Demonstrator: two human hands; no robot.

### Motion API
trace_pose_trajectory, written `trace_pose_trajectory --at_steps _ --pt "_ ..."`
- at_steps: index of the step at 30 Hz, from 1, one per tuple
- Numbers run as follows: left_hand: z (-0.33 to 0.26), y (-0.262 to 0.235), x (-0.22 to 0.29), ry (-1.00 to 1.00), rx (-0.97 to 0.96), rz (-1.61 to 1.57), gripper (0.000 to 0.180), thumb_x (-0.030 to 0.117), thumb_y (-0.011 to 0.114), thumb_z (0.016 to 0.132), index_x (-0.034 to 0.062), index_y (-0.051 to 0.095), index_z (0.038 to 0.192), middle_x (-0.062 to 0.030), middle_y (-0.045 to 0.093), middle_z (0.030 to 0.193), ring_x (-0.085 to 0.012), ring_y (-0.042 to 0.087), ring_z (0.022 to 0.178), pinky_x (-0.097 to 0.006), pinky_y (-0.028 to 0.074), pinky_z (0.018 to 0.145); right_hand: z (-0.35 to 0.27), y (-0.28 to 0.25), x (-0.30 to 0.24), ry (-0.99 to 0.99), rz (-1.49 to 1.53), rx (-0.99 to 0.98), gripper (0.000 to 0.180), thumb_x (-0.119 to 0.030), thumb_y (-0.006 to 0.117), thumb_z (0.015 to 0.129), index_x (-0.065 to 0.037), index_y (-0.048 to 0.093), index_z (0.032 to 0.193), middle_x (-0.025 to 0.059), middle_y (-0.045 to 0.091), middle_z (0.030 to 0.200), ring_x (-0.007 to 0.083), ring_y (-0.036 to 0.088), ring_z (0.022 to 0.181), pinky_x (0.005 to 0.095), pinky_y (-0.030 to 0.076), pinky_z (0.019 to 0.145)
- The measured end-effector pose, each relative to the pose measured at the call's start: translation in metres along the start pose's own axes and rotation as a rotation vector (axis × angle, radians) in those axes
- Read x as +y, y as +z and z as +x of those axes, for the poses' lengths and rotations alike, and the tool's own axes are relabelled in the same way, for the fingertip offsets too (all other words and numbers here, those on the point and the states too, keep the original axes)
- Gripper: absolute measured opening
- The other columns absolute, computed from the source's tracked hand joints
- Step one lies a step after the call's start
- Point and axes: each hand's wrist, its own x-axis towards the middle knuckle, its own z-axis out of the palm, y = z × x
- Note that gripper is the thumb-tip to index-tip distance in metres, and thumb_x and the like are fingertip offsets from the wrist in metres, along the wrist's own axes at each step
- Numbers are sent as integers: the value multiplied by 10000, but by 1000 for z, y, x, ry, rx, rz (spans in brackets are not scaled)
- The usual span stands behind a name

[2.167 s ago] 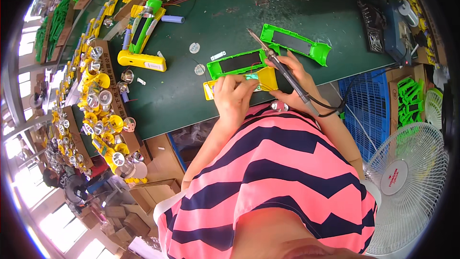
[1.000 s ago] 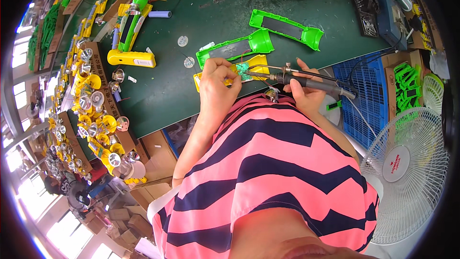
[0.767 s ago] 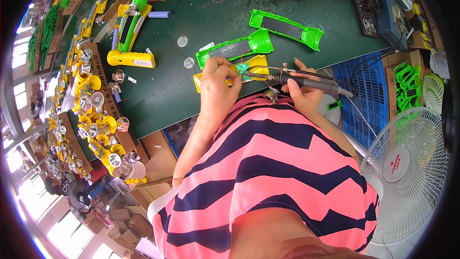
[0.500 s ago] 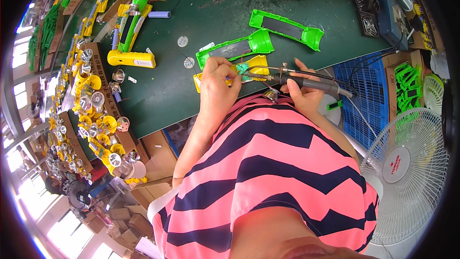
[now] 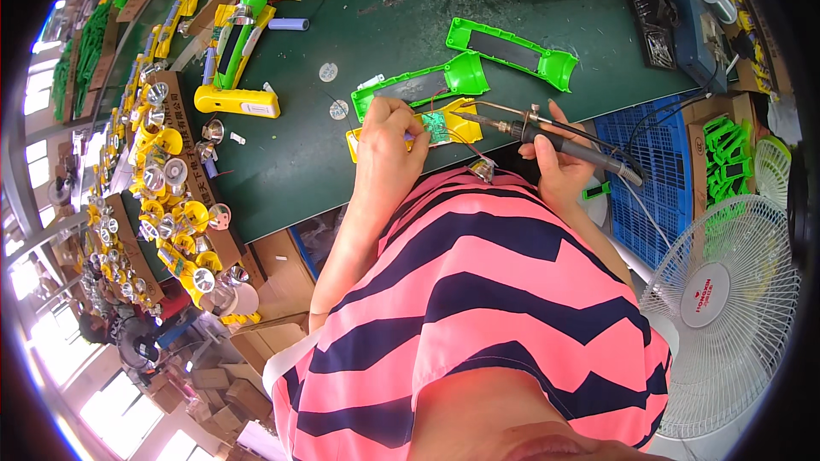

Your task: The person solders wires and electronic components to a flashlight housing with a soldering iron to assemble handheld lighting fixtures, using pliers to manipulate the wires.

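Left grip (image 5: 390,141): we are curling it over a yellow shell (image 5: 465,131) near the tabletop's (image 5: 290,158) front edge; whether it is pinching anything, we cannot tell. Right grip (image 5: 561,164): we are clasping a soldering iron (image 5: 559,145), pointing toward the shell's green circuit board (image 5: 435,127).

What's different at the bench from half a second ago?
The right hand has drawn the black-handled soldering iron rightward, its tip backing off the green circuit board; it's still held. The left hand stays at the yellow plastic shell; both green plastic shells stayed put.
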Motion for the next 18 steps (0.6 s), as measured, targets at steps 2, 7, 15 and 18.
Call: trace_pose_trajectory --at_steps 2,7,15,18 --pt "0 -1 0 6 2 5 115 5 666 644 6 567 703 -107 548 883 -238 565 767 -309 475 651 0 -2 2 0 11 -14 269 57 582 776 75 496 1031 208 532 1058 157 632 673 257 541 652" --pt "1 -1 -4 29 -13 -22 191 16 695 638 10 537 745 -106 545 891 -244 560 777 -317 470 654 0 -3 1 -19 -16 -41 268 59 583 775 75 502 1029 208 523 1068 156 630 669 255 542 638" --pt "-14 -40 -2 -220 266 247 275 118 723 708 26 467 748 -77 554 650 -203 544 548 -292 458 566 1 -10 3 -36 -43 -53 250 57 587 770 63 512 1008 177 580 964 152 638 658 294 517 730" --pt "6 -47 -32 -240 321 182 323 68 682 746 24 406 908 -90 599 654 -170 587 569 -261 449 545 -1 -2 -1 15 -28 -59 240 50 598 760 48 519 986 151 612 899 142 638 634 383 412 911"
